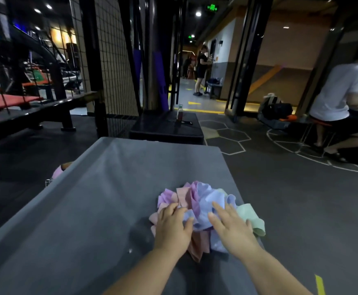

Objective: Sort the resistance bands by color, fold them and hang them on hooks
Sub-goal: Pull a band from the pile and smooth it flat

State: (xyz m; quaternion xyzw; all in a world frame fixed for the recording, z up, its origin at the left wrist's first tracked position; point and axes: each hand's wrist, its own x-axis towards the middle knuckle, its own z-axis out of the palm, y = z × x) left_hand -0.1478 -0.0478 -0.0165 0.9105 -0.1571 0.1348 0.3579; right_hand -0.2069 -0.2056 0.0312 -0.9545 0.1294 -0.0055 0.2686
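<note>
A tangled heap of pastel resistance bands [203, 201] lies on the grey table [101, 199], near its right edge. Pink and salmon bands [182, 195] sit at the left of the heap. Lilac-blue bands [211, 199] fill the middle. A pale green band [251, 218] hangs out at the right. My left hand [172, 227] rests on the left side of the heap with fingers fairly straight. My right hand [230, 227] lies flat on the blue bands, fingers spread. The hands hide the near part of the heap.
A black box [165, 128] with a bottle [179, 112] stands beyond the table. A wire-mesh panel [114, 60] and black posts rise behind it. One person sits at the right [339, 99], another stands in the far corridor [201, 69]. A pink object [57, 171] shows at the table's left edge.
</note>
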